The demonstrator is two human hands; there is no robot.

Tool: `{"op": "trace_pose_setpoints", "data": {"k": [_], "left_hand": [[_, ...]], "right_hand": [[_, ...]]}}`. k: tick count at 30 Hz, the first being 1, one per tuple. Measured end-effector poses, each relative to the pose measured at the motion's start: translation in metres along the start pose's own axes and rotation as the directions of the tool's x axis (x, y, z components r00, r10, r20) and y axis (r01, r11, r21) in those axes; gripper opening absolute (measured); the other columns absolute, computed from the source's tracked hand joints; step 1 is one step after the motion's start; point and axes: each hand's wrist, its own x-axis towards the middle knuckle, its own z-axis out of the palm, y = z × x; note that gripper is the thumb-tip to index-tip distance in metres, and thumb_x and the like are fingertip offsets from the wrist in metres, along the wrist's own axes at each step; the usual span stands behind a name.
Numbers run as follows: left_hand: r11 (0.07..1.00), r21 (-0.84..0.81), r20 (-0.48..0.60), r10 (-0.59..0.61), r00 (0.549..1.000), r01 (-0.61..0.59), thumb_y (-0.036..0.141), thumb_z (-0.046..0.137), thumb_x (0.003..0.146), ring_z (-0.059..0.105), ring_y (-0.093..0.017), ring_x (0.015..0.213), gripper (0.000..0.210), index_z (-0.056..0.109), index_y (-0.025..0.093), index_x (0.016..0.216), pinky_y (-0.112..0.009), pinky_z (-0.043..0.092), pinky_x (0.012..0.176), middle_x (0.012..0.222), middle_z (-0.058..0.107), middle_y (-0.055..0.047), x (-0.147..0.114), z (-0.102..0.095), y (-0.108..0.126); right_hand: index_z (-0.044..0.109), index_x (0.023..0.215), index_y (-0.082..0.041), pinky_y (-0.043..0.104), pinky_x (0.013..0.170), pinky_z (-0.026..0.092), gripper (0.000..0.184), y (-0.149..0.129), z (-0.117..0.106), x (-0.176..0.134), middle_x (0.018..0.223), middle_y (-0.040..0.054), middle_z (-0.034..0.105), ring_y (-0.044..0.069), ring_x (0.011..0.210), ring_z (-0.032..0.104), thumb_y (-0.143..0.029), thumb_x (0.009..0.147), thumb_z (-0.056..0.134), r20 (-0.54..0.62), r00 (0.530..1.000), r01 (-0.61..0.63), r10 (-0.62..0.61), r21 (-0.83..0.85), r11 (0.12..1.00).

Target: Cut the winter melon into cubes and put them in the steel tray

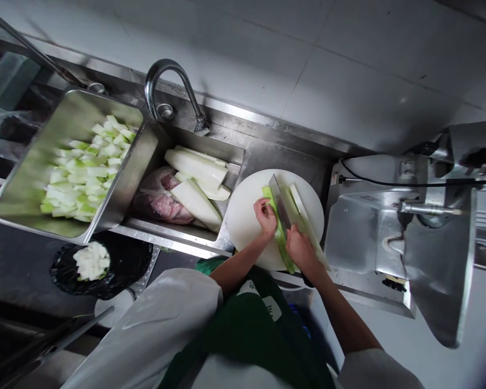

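Two hands share the round white board [241, 216] on my feed, and between them a green strip [284, 248] lies lengthwise, its near end reaching toward the board's closest edge. Left-hand fingertips sit at the strip's left edge, toward its far end; the right hand [302, 247] is just right of its lower half. Beyond the knife [281, 202], to the right, I have pale long pieces [302, 205] side by side, running past the right hand.

The board rests on a steel counter [263, 148] against a grey-white wall [235, 59]. Left of it I make out a sink [237, 155] with peeled pieces [198, 168] and a bag of pink meat [166, 200], under a curved faucet [166, 65]. Farther left, a deep steel pan [36, 156] carries pale green chunks [89, 175]; below it is a black-lined bin [133, 259] with white scraps [92, 261]. A metal machine [350, 227] stands to the right of the board.

On the left hand [266, 218] I see the fingers curled inward, close together; whether they pinch the strip or merely touch it, I cannot tell. The right fingers are wrapped around the knife's handle, its blade pointing away from the body, alongside the strip.
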Motion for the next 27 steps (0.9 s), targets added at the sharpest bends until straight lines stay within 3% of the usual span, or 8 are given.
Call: {"op": "trace_pose_setpoints", "data": {"k": [5, 8, 12, 15, 19, 27], "left_hand": [[0.999, 0.041, 0.058, 0.021, 0.998, -0.024, 0.054, 0.047, 0.099, 0.059, -0.021, 0.104, 0.039, 0.064, 0.019, 0.095, -0.035, 0.052, 0.09, 0.108, 0.058, -0.011, 0.007, -0.012, -0.003], [0.991, 0.056, 0.157, 0.108, 0.982, -0.118, 0.054, 0.047, 0.1, 0.059, -0.022, 0.107, 0.04, 0.066, 0.019, 0.095, -0.038, 0.051, 0.095, 0.108, 0.058, -0.011, 0.019, -0.02, -0.003], [0.946, 0.124, 0.379, 0.232, 0.896, -0.298, 0.051, 0.046, 0.101, 0.057, -0.024, 0.113, 0.037, 0.068, 0.021, 0.096, -0.044, 0.044, 0.105, 0.107, 0.061, -0.011, 0.035, -0.03, -0.009], [0.913, 0.163, 0.472, 0.261, 0.842, -0.374, 0.046, 0.042, 0.103, 0.055, -0.025, 0.114, 0.036, 0.068, 0.021, 0.098, -0.045, 0.041, 0.106, 0.109, 0.061, -0.012, 0.041, -0.033, -0.016], [0.884, 0.156, 0.479, 0.323, 0.816, -0.442, 0.04, 0.038, 0.105, 0.055, -0.025, 0.112, 0.035, 0.066, 0.02, 0.1, -0.045, 0.041, 0.103, 0.109, 0.061, -0.013, 0.039, -0.03, -0.021], [0.853, 0.197, 0.478, 0.347, 0.807, -0.484, 0.033, 0.034, 0.107, 0.054, -0.024, 0.11, 0.032, 0.061, 0.018, 0.099, -0.044, 0.042, 0.098, 0.108, 0.061, -0.013, 0.035, -0.028, -0.022]], "right_hand": [[0.05, 0.128, -0.008, 0.031, 0.078, 0.05, 0.033, -0.015, 0.008, -0.005, 0.1, 0.0179, 0.074, 0.027, 0.099, 0.073, -0.008, 0.1, 0.034, -0.043, 0.999, -0.02, 0.02, -0.004, 1.0], [0.05, 0.132, -0.007, 0.031, 0.08, 0.051, 0.037, -0.022, 0.006, -0.007, 0.102, 0.0192, 0.074, 0.027, 0.1, 0.073, -0.005, 0.099, 0.035, -0.022, 0.999, -0.044, 0.045, 0.009, 0.999], [0.049, 0.136, -0.006, 0.033, 0.083, 0.052, 0.04, -0.027, 0.002, -0.01, 0.102, 0.0206, 0.074, 0.027, 0.102, 0.073, -0.004, 0.098, 0.034, -0.002, 0.998, -0.061, 0.061, 0.036, 0.997], [0.049, 0.136, -0.005, 0.033, 0.084, 0.053, 0.04, -0.029, 0.001, -0.01, 0.104, 0.0211, 0.074, 0.028, 0.103, 0.072, -0.005, 0.099, 0.036, 0.0, 0.998, -0.067, 0.067, 0.046, 0.997], [0.046, 0.14, -0.004, 0.03, 0.083, 0.052, 0.043, -0.032, 0.0, -0.008, 0.11, 0.0216, 0.072, 0.027, 0.105, 0.072, -0.005, 0.098, 0.037, 0.01, 0.997, -0.074, 0.074, 0.038, 0.997], [0.045, 0.136, -0.004, 0.03, 0.083, 0.051, 0.041, -0.037, -0.021, 0.001, 0.11, 0.0206, 0.071, 0.027, 0.106, 0.071, -0.006, 0.096, 0.038, 0.032, 0.997, -0.072, 0.072, 0.0, 0.997]]}}
